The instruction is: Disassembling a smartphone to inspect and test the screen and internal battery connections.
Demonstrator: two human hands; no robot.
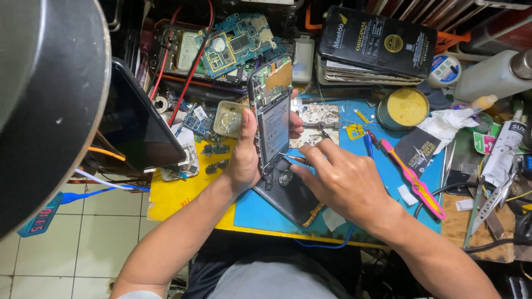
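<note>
My left hand (244,158) grips an opened smartphone (271,113) upright by its edge, with the battery and circuit board exposed. My right hand (341,180) pinches a thin pointed tool (295,159), and its tip touches the lower end of the phone. Under both hands lies a dark phone back cover (288,196) on the blue work mat (382,166).
Loose circuit boards (238,41) and red wires lie at the back. A round tin of yellow paste (405,107), a pink and yellow toothbrush (413,180), stacked phone boxes (377,47), a tablet (138,122) at left and a dark lamp shade (50,99) crowd the bench.
</note>
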